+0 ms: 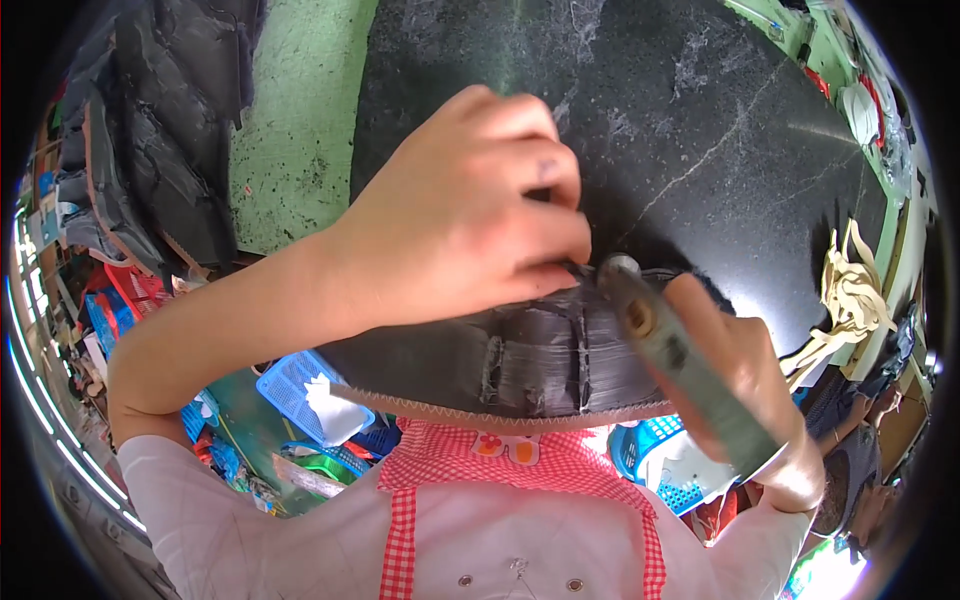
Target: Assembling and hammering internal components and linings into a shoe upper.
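Fingers of the left hand (460,220) curl down and pinch the upper edge of a black quilted fabric piece with stitched ribs and a pinked tan lower border (520,365), which lies at the near edge of the dark marbled stone worktop (700,130), directly under that hand and spreading toward the person's chest. The right hand (750,390) is closed around a worn grey-green metal hand tool with a brass-coloured pivot (665,350), whose tip meets the top edge of the fabric piece just beside the left fingertips; whether it is a pair of snips or another cutter cannot be told. A red-and-white checked apron bib (520,470) shows below the fabric. To the left, a stack of similar black quilted pieces (160,150) rests by a green painted surface (300,130). A heap of cream-coloured strips (850,295) lies at the right edge of the worktop. Blue plastic mesh baskets (290,385) stand on the floor below, among mixed clutter.
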Demonstrator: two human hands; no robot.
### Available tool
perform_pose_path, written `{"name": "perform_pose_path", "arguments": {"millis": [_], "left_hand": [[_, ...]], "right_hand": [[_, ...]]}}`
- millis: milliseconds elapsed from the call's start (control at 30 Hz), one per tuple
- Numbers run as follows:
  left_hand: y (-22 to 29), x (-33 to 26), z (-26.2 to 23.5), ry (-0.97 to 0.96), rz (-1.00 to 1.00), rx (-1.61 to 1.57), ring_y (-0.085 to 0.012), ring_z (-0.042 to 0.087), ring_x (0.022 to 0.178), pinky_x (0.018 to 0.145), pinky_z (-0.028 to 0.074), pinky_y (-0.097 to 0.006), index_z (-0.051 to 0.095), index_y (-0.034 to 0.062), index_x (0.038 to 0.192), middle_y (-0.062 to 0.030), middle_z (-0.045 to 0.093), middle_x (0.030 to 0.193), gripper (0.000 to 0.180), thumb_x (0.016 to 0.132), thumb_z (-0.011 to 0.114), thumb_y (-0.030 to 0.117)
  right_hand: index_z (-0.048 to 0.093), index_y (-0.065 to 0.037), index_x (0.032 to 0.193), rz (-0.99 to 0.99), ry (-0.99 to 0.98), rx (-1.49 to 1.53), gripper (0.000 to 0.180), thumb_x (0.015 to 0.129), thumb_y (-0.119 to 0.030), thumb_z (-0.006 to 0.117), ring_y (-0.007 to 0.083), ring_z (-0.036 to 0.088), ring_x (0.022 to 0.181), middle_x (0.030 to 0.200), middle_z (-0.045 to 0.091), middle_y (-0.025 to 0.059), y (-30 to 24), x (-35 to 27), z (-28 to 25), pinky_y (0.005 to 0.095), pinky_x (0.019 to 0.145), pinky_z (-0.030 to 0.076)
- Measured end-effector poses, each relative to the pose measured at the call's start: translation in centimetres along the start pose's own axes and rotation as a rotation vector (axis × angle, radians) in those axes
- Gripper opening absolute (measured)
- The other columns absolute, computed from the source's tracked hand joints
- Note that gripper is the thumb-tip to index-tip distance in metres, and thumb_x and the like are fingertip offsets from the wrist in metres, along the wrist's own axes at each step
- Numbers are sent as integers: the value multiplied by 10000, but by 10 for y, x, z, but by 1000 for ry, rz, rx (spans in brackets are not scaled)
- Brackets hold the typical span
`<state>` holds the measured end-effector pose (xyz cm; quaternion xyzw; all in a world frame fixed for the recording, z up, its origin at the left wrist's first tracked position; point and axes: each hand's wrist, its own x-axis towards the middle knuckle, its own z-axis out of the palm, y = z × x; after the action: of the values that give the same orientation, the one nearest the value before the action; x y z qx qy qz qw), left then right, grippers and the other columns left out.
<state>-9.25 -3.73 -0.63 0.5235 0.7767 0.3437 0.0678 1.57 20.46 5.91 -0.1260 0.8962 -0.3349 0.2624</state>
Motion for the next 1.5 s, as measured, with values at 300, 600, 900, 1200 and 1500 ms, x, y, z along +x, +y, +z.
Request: {"name": "perform_pose_path", "arguments": {"millis": [300, 600, 900, 1200, 1500], "left_hand": [[10, -16, 1, 88, -114, 42, -246, 598, 915, 765, 452, -418, 739, 161, 872, 12, 652, 916, 302, 592, 847, 203], [15, -32, 1, 83, -122, 42, -235, 574, 958, 838, 421, -385, 769, 204, 888, 40, 643, 976, 288, 617, 864, 205], [25, -41, 16, 175, 41, 256, -225, 577, 934, 803, 451, -417, 754, 194, 891, 24, 646, 976, 260, 637, 808, 184], [18, -43, 1, 114, -166, 27, -214, 579, 915, 796, 417, -390, 737, 166, 826, 49, 641, 902, 224, 635, 853, 176], [11, -44, -9, 60, -183, -26, -219, 581, 943, 829, 429, -398, 751, 181, 851, 34, 644, 931, 195, 659, 782, 189]], "right_hand": [[552, -13, 978, -131, 91, -55, 201, 829, -17, 686, 312, 660, 570, 712, 539, 111, -2, 10, 5, 402, 465, 495], [603, 31, 1067, -58, 38, 50, 132, 942, 4, 637, 291, 634, 623, 751, 573, 137, -13, 14, 2, 360, 531, 457], [563, -25, 1037, -94, 31, 110, 145, 942, -82, 657, 234, 654, 596, 720, 606, 126, -8, 20, 1, 337, 515, 431], [616, -3, 1126, -177, 142, 41, 191, 938, -15, 647, 307, 631, 614, 848, 626, 142, -16, 29, 0, 410, 545, 489], [580, 22, 1053, -122, 43, 39, 210, 866, 12, 675, 316, 574, 538, 840, 480, 135, -33, 32, -4, 417, 499, 452]]}}
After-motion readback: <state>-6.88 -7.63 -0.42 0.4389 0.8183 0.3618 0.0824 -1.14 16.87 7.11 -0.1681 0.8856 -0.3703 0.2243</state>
